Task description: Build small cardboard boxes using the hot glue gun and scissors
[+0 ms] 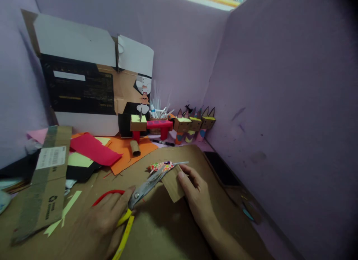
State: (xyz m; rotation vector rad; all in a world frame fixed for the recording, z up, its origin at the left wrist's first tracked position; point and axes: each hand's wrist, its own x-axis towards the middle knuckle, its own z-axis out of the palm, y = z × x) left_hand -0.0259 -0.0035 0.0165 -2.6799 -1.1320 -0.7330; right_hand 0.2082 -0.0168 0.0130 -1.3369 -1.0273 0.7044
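My left hand (107,219) is closed round the red and yellow handles of a pair of scissors (145,187). Their blades reach up and to the right, meeting the top edge of a small piece of cardboard (173,185). Between thumb and fingers, my right hand (195,189) pinches that piece by its right side, above the work surface. Just behind the blades lies a patterned, colourful object (160,166) with a pointed tip, partly covered; I cannot make out its kind. A thin pale stick (183,163) shows beside it.
A large cardboard sheet (179,237) covers the table. Coloured paper (95,150) and a cardboard strip (46,193) lie left. At the back stand a flattened box (81,88), a red paper-tube animal (159,124) and several box-headed figures (183,125). A dark phone-like slab (220,168) lies right, by the wall.
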